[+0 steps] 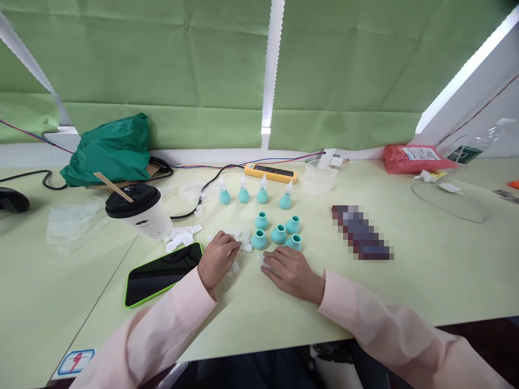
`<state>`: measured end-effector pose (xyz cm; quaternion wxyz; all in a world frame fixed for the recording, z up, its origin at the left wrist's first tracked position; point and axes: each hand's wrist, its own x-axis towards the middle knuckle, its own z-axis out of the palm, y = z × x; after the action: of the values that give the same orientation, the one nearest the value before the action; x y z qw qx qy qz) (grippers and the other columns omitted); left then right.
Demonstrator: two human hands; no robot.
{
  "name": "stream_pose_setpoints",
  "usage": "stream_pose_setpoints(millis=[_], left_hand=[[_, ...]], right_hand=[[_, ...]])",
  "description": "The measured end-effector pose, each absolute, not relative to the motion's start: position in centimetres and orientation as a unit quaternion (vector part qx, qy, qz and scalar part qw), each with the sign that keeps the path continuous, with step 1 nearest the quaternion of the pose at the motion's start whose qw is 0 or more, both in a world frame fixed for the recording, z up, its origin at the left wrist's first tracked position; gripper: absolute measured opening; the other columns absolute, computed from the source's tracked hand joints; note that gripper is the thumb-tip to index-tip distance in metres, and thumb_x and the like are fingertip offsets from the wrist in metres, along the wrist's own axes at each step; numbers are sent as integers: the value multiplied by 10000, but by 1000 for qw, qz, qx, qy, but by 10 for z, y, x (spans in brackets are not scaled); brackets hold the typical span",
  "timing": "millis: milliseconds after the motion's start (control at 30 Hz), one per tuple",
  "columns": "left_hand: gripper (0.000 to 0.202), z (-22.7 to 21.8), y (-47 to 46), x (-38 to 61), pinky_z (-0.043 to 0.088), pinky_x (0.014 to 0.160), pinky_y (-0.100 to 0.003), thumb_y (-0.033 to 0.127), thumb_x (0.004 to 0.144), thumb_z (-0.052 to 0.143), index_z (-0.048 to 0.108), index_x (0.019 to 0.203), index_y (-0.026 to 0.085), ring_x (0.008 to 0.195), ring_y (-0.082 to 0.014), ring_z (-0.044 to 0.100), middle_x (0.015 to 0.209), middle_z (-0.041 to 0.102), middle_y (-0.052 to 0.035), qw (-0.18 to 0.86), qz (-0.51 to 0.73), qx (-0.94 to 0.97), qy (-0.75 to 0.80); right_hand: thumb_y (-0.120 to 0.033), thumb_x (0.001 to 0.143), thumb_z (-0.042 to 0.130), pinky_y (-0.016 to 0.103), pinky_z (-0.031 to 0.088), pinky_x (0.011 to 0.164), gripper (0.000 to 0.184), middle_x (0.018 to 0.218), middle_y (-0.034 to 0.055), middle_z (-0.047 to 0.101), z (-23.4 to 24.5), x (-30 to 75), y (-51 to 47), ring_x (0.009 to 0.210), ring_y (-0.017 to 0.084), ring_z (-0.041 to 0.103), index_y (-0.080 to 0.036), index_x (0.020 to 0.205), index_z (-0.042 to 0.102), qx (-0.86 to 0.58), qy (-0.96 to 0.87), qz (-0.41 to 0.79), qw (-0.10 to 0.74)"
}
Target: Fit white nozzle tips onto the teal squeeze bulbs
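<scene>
My left hand (219, 258) is closed in a pinch at the edge of a loose pile of small white plastic pieces (245, 237); what lies between its fingertips is too small to make out. My right hand (291, 271) has its fingers curled round a small translucent white piece (261, 260), mostly hidden by them. Just beyond the hands stand several open-necked teal rubber bulbs (259, 239), one partly covered by my right hand. Behind these, a row of several teal bulbs (263, 195) carries pointed white tips.
On the left are a phone in a green case (162, 274), crumpled tissue (182, 236), a lidded paper cup (141, 210) and a green bag (111, 151). A yellow power strip (271, 173) lies behind. A pixelated dark object (362, 232) and a red package (417, 159) are rightward.
</scene>
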<state>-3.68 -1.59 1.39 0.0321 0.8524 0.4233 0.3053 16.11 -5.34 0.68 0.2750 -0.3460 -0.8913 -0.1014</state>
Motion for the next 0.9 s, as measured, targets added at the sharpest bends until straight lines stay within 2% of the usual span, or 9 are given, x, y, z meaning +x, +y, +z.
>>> stream_pose_setpoints(millis=[200,333,433,500,600,633,700,800,900], left_hand=[[185,14,-18,-36,417,537,-239,143,767,420,604,766,133,642,-139,456,638,578,-50,14,325,852,410],[179,20,-24,-35,409,544,-249,200,763,430,585,812,124,642,-143,460,629,562,-52,-11,331,852,404],[211,25,-32,-32,390,516,-249,301,737,469,576,785,126,622,-147,460,612,537,-48,-42,309,885,344],[252,25,-36,-29,369,485,-246,352,735,464,564,820,136,596,-143,459,624,530,-44,-71,267,917,288],[258,21,-39,-25,343,454,-238,351,758,432,535,902,163,579,-139,470,646,532,-34,-109,197,946,234],[240,19,-40,-24,339,449,-238,341,765,425,536,886,166,582,-142,477,644,533,-33,-116,176,950,230],[207,17,-39,-23,336,446,-240,319,773,411,543,779,160,586,-149,488,627,534,-33,-123,140,953,238],[214,18,-38,-26,334,441,-248,299,777,392,513,676,155,576,-157,500,607,536,-31,-126,91,952,263],[168,19,-36,-28,324,426,-250,264,784,375,498,734,162,554,-161,507,602,540,-22,-133,52,948,283]], right_hand=[[-277,767,478,299,421,600,209,953,80,598,4,155,-51,691,172,544,-144,916,540,-337,-880,-166,289],[-265,739,504,300,424,659,195,914,57,607,40,168,-37,759,180,549,-185,913,543,-375,-840,-152,360],[-307,715,513,334,409,740,320,1008,75,555,76,194,-2,884,203,514,-190,1012,494,-499,-752,-103,418],[-372,652,556,376,398,747,466,1084,92,502,90,211,29,936,237,484,-184,1066,454,-584,-699,-56,409],[-437,555,607,384,372,773,644,1111,141,472,86,226,70,1006,278,434,-127,1091,429,-667,-666,62,327],[-440,554,604,366,379,756,621,1082,148,490,79,228,80,976,271,457,-114,1060,451,-676,-662,99,307],[-416,582,586,321,400,691,456,950,127,560,63,227,93,862,238,519,-113,919,528,-677,-664,125,293],[-363,651,531,282,401,635,247,759,77,595,48,224,97,726,190,546,-129,726,552,-671,-662,120,311],[-378,729,436,281,398,666,259,803,70,586,52,222,89,775,181,534,-139,778,523,-663,-651,88,359]])
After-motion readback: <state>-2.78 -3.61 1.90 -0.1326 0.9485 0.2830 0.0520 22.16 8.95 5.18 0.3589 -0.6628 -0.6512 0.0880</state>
